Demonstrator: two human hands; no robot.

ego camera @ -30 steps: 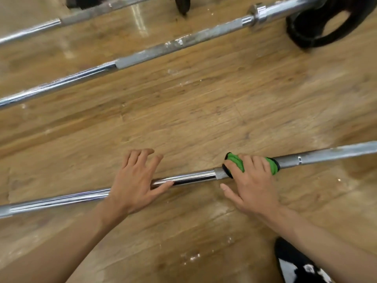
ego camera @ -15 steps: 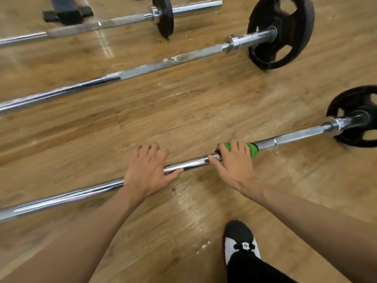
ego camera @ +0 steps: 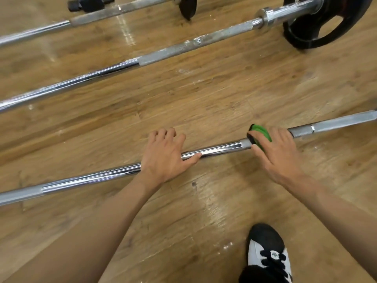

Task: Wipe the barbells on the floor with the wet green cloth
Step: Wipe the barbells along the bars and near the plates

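Gripping the green cloth (ego camera: pixel 262 134) round the nearest barbell (ego camera: pixel 91 177) on the floor (ego camera: pixel 204 99), the right hand (ego camera: pixel 275 155) curled its fingers over both; the left hand (ego camera: pixel 165 158) rested on the same barbell nearby, fingers loosely bent, clasping nothing.

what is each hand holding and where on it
Right hand grips the green cloth, wrapped round the nearest barbell where chrome meets knurling. Left hand only presses on that bar's smooth stretch.

floor (ego camera: pixel 204 94): brown wood-look planks | light: pale glare streaks (ego camera: pixel 126 34) | marks: white scuffs (ego camera: pixel 227 246)
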